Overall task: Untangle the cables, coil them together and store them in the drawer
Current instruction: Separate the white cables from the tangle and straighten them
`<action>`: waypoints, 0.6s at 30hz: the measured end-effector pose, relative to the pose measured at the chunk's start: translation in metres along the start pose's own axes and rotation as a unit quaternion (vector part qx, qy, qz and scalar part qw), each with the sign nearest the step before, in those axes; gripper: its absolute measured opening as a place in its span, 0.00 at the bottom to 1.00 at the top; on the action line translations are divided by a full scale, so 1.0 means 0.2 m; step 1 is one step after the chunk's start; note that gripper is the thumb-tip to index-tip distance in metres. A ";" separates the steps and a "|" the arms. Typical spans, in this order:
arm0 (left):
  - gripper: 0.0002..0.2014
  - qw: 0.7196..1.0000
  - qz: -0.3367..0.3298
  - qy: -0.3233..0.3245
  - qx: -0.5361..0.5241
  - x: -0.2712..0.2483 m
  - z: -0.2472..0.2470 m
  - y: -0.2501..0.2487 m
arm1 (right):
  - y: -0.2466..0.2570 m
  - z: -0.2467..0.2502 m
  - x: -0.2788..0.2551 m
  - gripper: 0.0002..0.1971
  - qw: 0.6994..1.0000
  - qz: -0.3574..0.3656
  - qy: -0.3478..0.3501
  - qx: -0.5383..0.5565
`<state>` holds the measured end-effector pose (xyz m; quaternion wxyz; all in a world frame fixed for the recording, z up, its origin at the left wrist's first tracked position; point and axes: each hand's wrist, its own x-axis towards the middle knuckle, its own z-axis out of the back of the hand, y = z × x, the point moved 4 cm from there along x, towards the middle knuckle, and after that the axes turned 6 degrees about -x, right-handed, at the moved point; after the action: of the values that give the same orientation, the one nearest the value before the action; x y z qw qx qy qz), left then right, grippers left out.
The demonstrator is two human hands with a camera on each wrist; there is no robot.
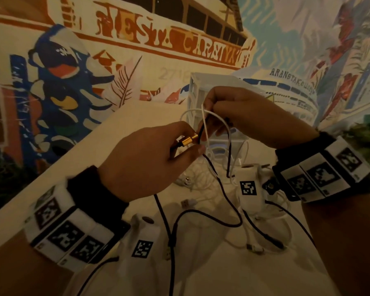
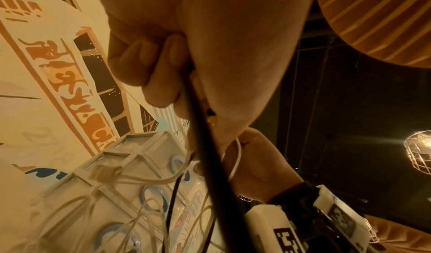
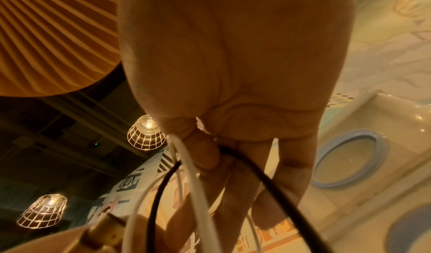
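Gold plug (image 1: 188, 141) level, tip toward right hand (image 1: 241, 116)

Bare hands; black cuffs (image 1: 98, 195) at both wrists, each ringed by white blocks (image 1: 71, 233) printed with black square markers, white camera housings (image 1: 144, 238) beneath.

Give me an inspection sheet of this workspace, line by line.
Surface: white table, cables spread on it.
Job's things: black cable and white cables tangled; drawer unit behind the hands, drawers appear shut.
Clutter: nothing seen.
Grippers: left hand pinches the gold plug; right hand holds white and black cable loops.
Cables: loose USB ends lie on the table.
Surroundings: painted mural; cage lamps overhead.
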<state>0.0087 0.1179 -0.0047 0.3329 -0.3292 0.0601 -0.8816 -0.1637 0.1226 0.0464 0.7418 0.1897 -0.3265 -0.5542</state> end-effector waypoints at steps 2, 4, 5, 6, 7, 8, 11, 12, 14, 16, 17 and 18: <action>0.15 1.000 -0.003 -0.009 0.003 0.00 0.00 0.00 | 0.00 -0.01 0.00 0.08 1.000 0.009 0.012 0.022; 0.14 1.000 -0.018 -0.002 0.016 0.00 -0.01 0.00 | 0.00 -0.01 0.00 0.08 0.999 0.016 0.026 0.034; 0.14 0.999 -0.025 0.001 0.022 0.00 -0.01 0.00 | -0.01 -0.01 0.00 0.08 0.999 0.017 0.032 0.033; 0.13 0.999 -0.028 0.002 0.024 -0.01 -0.01 0.00 | -0.01 -0.01 0.00 0.08 0.999 0.015 0.036 0.028; 0.13 0.999 -0.026 0.000 0.024 -0.01 -0.01 0.00 | -0.02 -0.01 0.00 0.08 0.999 0.013 0.035 0.014; 0.13 1.000 -0.019 -0.002 0.020 -0.01 -0.01 0.01 | -0.03 0.00 0.01 0.07 0.999 0.011 0.030 -0.009; 0.10 1.000 0.004 -0.006 -0.002 -0.01 -0.01 0.02 | -0.07 0.04 0.01 0.06 0.994 0.002 -0.014 -0.108; 0.09 1.000 0.006 -0.009 -0.008 -0.01 -0.01 0.02 | -0.07 0.06 0.01 0.06 0.991 0.001 -0.035 -0.132; 0.09 1.000 0.004 -0.009 -0.009 -0.01 -0.01 0.02 | -0.04 0.10 -0.01 0.09 0.990 0.025 -0.061 -0.126; 0.10 1.000 0.003 -0.009 -0.011 -0.01 -0.01 0.01 | 0.04 0.10 -0.03 0.12 0.991 0.089 -0.047 -0.084; 0.10 1.000 0.003 -0.008 -0.012 -0.01 0.00 0.00 | 0.08 0.08 -0.04 0.12 0.989 0.122 -0.023 -0.079; 0.10 1.000 0.003 -0.008 -0.013 -0.01 0.00 0.00 | 0.11 0.04 -0.05 0.12 0.986 0.144 0.008 -0.088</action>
<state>0.0094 0.1190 -0.0062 0.3320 -0.3400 0.0702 -0.8771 -0.1561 0.1396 0.0633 0.8304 0.0789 -0.2943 -0.4665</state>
